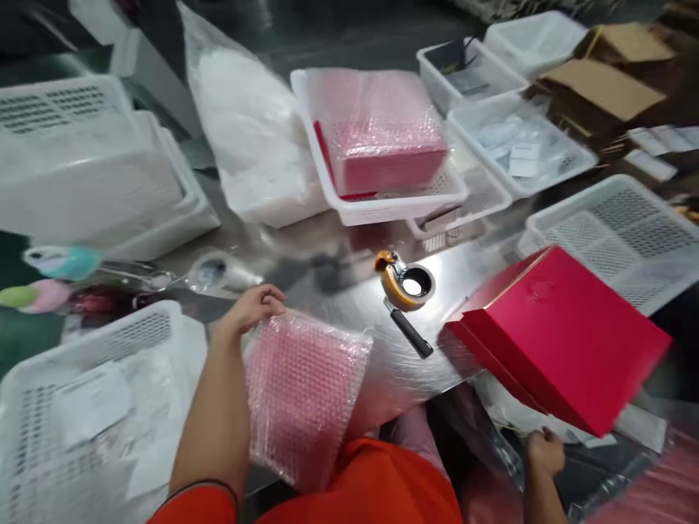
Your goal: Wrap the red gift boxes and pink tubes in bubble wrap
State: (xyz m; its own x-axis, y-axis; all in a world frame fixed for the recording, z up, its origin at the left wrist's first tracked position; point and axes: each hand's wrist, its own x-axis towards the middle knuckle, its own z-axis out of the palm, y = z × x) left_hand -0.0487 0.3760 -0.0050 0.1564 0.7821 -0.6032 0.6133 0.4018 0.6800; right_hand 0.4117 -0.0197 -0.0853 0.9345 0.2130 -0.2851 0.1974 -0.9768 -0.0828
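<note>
My left hand [256,309] pinches the top corner of a flat bubble-wrap bag [306,393], pinkish red showing through it. The bag hangs over the table's front edge against my orange shirt. Low on the right, my right hand [546,453] is curled closed below a large red box [568,335]; whatever it holds, if anything, is hidden. That box sits tilted on the table's right side, its lower corner past the edge. Between them lie an orange tape dispenser [401,284] and a black-handled cutter [409,331].
Behind, a white basket [404,212] bears bubble-wrapped red boxes [382,124], beside a large plastic bag of white material [245,124]. More white baskets [617,233] line the right, near cardboard boxes [601,87]. A basket with papers [92,400] stands front left.
</note>
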